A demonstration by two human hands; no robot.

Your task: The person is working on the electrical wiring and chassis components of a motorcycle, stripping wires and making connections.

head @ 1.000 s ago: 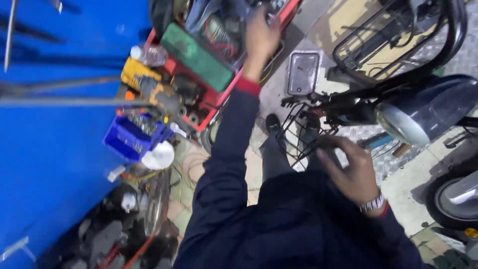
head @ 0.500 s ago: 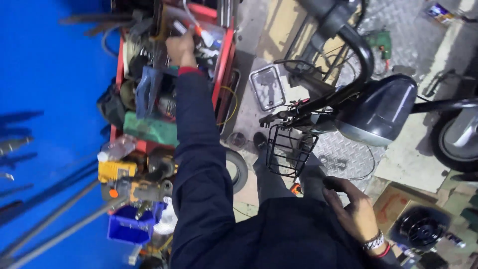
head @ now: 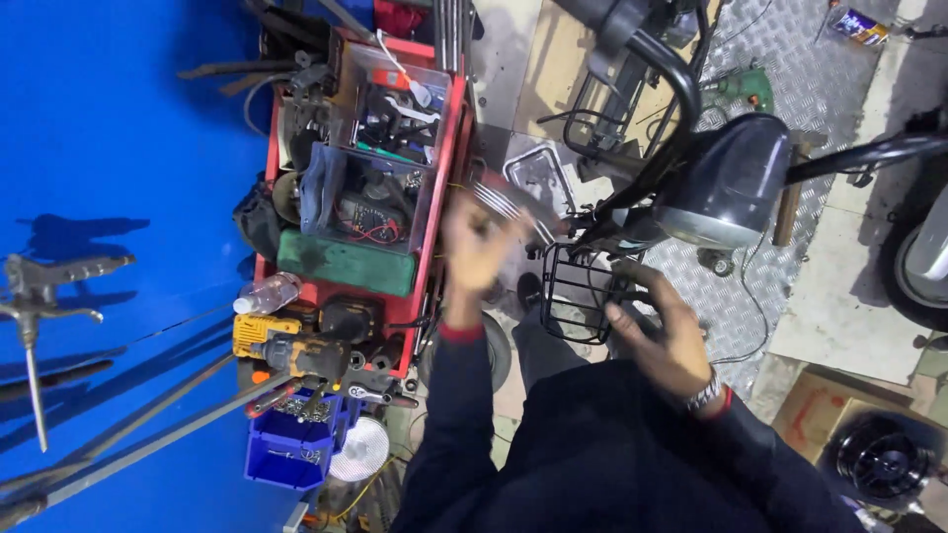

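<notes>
My left hand (head: 472, 252) is raised beside the right edge of a red tool cart (head: 456, 148). It is shut on a few thin silvery metal tools (head: 509, 205), blurred, that stick out past the fingers. My right hand (head: 664, 334) hovers with fingers spread and nothing in it, just right of a black wire basket (head: 576, 293) on the front of a scooter. Both arms wear dark sleeves, and a watch sits on the right wrist.
The cart holds a clear bin of tools (head: 380, 183), a green case (head: 344, 265), a plastic bottle (head: 267, 293) and a yellow drill (head: 281, 341). A blue parts bin (head: 286, 452) sits below. A blue wall (head: 118, 148) is left; the scooter's headlight (head: 726, 183) and handlebar are right.
My left hand has drawn back from the far end of the cart toward me and now holds silvery tools. My right hand rose toward the wire basket. The view shifted.
</notes>
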